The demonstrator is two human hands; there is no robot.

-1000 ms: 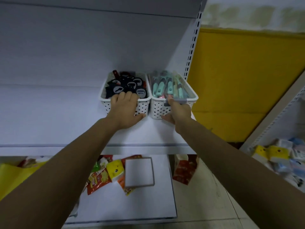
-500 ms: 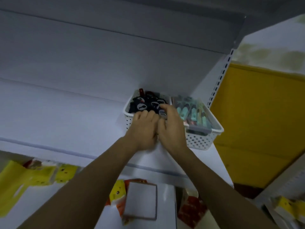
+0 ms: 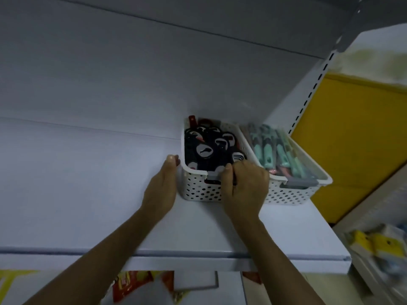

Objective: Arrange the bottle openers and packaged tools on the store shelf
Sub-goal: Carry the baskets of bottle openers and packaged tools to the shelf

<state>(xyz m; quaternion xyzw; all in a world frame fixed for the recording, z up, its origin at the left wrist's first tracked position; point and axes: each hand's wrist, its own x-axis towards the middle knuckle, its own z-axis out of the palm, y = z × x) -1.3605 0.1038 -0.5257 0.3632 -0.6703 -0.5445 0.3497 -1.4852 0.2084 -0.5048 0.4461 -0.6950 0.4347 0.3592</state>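
Observation:
Two white perforated baskets stand side by side at the back right of the white shelf (image 3: 88, 205). The left basket (image 3: 196, 188) is full of dark bottle openers (image 3: 207, 150). The right basket (image 3: 293, 192) holds packaged tools (image 3: 277, 155) with mint-green handles. My left hand (image 3: 161, 188) lies flat against the left basket's left wall, fingers straight. My right hand (image 3: 242, 186) grips the front rim of the same basket at its right corner, fingers curled over the edge.
The shelf's back panel (image 3: 132, 73) rises behind the baskets. A slotted upright (image 3: 308, 93) ends the shelf at the right, with a yellow wall (image 3: 356, 139) beyond. Below are snack packets (image 3: 132, 285) and a white box (image 3: 196, 280). Yellow packs (image 3: 374, 247) sit at lower right.
My left hand slid from the front of the left basket to its left side. My right hand left the tool basket and took the left basket's front rim. The view tilted up.

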